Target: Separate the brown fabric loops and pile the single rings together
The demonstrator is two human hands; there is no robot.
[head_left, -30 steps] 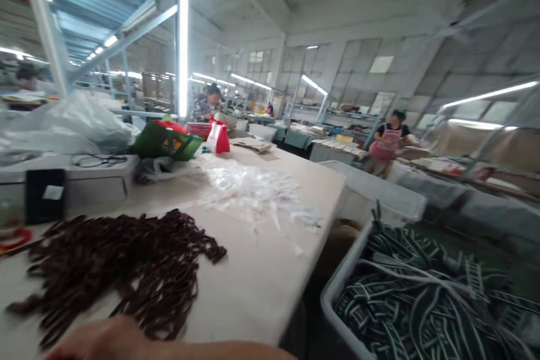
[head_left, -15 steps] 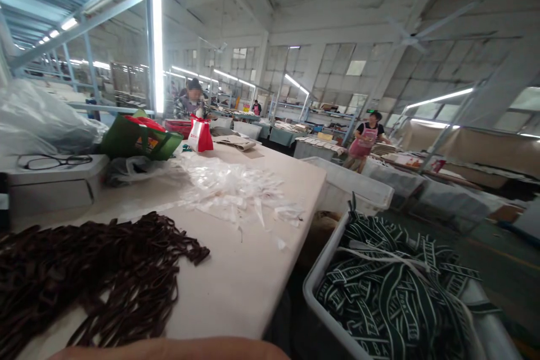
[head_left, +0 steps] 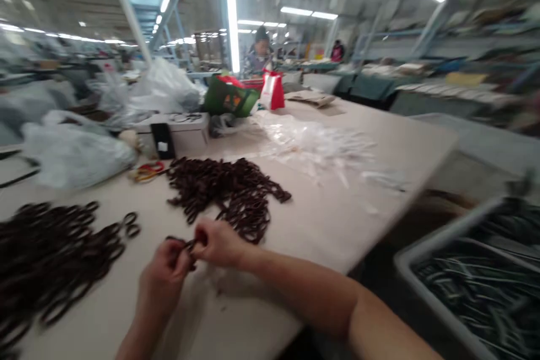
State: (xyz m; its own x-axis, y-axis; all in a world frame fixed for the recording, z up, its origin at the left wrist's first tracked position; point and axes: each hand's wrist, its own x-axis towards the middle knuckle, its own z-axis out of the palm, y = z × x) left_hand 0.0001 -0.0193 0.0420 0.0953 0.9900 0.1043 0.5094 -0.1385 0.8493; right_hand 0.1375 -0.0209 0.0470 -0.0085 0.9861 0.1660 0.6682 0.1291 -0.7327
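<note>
We are working with both hands low over the near edge of the tabletop point(head_left: 337, 208). Our left hand point(head_left: 162, 284) and right hand point(head_left: 217, 243) are meeting fingertip to fingertip, and the fingers point(head_left: 201, 238) of both are closing tightly on one small brown loop point(head_left: 179, 241), which is stretching between them just above the surface. Blur is hiding how each finger is lying on it. Just beyond the right hand a loose pile of brown loops point(head_left: 228, 191) is spreading across the middle of the tabletop, close to our knuckles but not touching them. A bigger heap of dark loops point(head_left: 46, 253) is lying well to the left of the left hand. Off the right edge of the tabletop, a grey bin point(head_left: 426, 244) is standing lower down, and it is holding a tangle of green-and-white striped straps point(head_left: 485, 287). Farther back, clear plastic scraps point(head_left: 312, 143) are lying scattered, with a white box point(head_left: 185, 134), a green bag point(head_left: 228, 98) and a red-and-white bag point(head_left: 273, 91) behind them.
</note>
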